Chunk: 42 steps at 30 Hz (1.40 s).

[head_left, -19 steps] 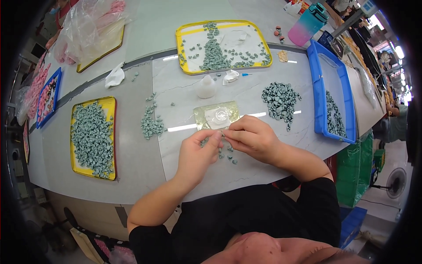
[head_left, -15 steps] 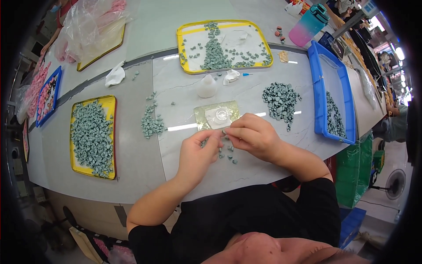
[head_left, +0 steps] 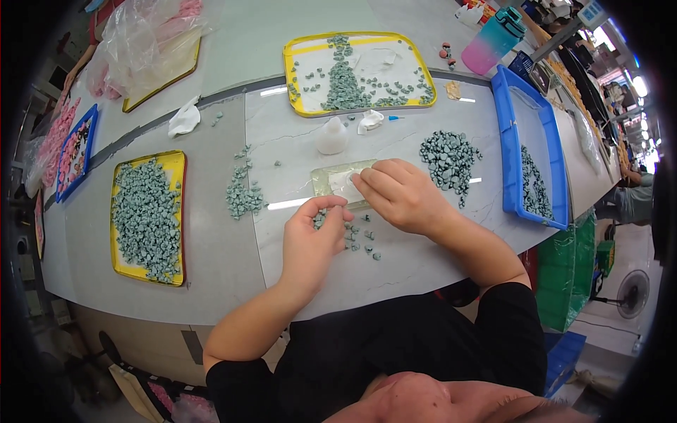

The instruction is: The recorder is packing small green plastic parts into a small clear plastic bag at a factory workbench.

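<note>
My left hand (head_left: 310,236) is curled above the table, thumb and forefinger drawn together; anything between them is too small to make out. Its fingers are beside several loose small green heart-like pieces (head_left: 369,248). My right hand (head_left: 405,201) reaches over a yellowish flat pad (head_left: 323,183) with a white sheet on it. Its fingertips are pinched together at the small clear round dish (head_left: 350,178) on that pad, mostly covering it. Whether they grip something is hidden. Behind the pad stands a white squeeze bottle (head_left: 331,137).
Green pieces fill a yellow tray (head_left: 185,211) at left and lie in another yellow tray (head_left: 289,70) at the back. A dark green heap (head_left: 450,166) is right of my hands, near a blue bin (head_left: 511,141). Crumpled tissue (head_left: 370,121) and a bottle (head_left: 491,42) stand farther back.
My hands have come apart. The right one has moved forward from the left fingertips to the dish on the pad, while the left has stayed nearly in place.
</note>
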Tool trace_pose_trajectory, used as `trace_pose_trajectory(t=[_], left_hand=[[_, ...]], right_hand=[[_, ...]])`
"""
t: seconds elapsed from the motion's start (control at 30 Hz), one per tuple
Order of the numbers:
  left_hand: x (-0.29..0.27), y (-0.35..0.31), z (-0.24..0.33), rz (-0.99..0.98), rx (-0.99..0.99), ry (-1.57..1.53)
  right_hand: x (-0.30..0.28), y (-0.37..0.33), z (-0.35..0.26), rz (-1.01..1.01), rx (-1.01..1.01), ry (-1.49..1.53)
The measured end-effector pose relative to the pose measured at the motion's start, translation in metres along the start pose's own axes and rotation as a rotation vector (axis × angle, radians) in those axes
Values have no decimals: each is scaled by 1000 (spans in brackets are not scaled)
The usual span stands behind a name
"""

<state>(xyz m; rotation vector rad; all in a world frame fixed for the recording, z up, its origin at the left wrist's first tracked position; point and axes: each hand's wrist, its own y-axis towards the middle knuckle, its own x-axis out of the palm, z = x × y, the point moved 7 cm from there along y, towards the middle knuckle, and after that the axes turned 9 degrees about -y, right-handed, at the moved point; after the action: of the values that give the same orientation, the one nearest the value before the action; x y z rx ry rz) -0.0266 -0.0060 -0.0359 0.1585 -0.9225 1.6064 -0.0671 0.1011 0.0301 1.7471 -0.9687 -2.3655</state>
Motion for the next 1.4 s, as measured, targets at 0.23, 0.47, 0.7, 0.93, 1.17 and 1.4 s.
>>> trace_pose_trajectory(t=[0.23,0.47,0.7,0.93,1.17,1.4], left_hand=[[-4,-2,3,-12,30,-36],[-2,-2,7,-14,86,-71],[-5,0,2,-42,37,-32],[0,-4,1,-65,-45,-12],[0,-2,-1,-84,-77,-34],[0,0,-5,-111,-136,-55]], right_hand=[[-7,1,-8,-44,-73,39],[-9,-1,-2,-49,-52,10],[-9,-1,0,-23,-34,64],[16,-21,30,-107,815,931],[40,-34,15,-256,1186,1527],[38,-30,10,-231,1154,1499]])
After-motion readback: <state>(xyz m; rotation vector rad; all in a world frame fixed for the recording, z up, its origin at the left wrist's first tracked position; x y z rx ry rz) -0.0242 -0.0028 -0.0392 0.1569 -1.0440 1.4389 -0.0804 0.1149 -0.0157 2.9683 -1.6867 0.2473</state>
